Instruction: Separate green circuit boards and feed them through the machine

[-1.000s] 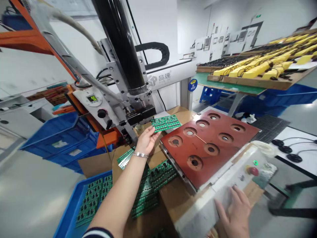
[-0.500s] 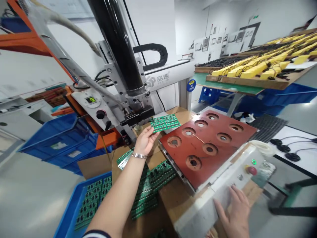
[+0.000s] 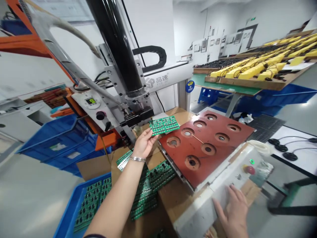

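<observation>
A green circuit board (image 3: 164, 125) full of small parts is pinched at its near left corner by my left hand (image 3: 144, 142). The board is held up in front of the machine's head, beside the far left edge of a red-brown plate (image 3: 180, 155) with several round recesses. My right hand (image 3: 232, 210) rests on the white control panel (image 3: 200, 211) at the plate's near edge, thumb and fingers spread, holding nothing. Below my left forearm lie more circuit boards (image 3: 146, 191) in a pile on cardboard.
A blue bin (image 3: 64, 211) with circuit boards stands at the lower left. The machine's black cylinder (image 3: 115, 46) rises over the left side. A red button (image 3: 249, 170) sits on the panel. Yellow parts (image 3: 250, 67) fill a wooden tray at the upper right.
The view has shifted very slightly. My left hand keeps its grip on the circuit board in nearly the same place, and my right hand stays on the panel.
</observation>
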{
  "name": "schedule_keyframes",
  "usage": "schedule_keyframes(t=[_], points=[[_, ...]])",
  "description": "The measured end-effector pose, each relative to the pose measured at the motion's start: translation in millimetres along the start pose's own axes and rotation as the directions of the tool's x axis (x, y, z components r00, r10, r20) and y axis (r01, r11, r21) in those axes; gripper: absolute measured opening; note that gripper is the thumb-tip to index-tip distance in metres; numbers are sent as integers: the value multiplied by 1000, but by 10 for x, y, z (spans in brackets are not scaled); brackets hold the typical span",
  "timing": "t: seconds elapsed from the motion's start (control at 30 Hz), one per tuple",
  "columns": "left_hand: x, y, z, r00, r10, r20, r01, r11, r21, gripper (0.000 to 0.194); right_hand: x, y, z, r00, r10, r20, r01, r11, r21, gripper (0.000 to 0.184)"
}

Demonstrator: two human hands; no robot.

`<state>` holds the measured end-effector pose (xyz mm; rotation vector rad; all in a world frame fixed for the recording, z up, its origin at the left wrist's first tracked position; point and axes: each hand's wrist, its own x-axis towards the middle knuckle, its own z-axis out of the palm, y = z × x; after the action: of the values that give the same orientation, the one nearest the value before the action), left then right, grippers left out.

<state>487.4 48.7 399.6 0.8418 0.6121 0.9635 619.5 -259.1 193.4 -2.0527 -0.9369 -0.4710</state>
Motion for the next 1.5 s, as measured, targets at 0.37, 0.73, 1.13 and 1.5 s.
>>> schedule_keyframes(t=[0.37, 0.73, 1.13, 1.5], points=[[-1, 0, 11, 1000, 8, -20, -8, 1000, -10, 7, 3, -5, -5, 1000, -14, 1, 14, 1000, 13, 64], [10, 20, 37, 999, 19, -28, -20, 1000, -24, 8, -15, -3, 4, 1000, 4, -5, -4, 1000, 6, 67], [90, -16, 43, 998, 46, -37, -47, 998, -38, 8, -37, 21, 34, 999, -12, -33, 12, 1000, 8, 66], [129, -15, 68, 999, 47, -24, -48, 998, -40, 10, -24, 52, 43, 998, -43, -42, 43, 999, -1, 63]])
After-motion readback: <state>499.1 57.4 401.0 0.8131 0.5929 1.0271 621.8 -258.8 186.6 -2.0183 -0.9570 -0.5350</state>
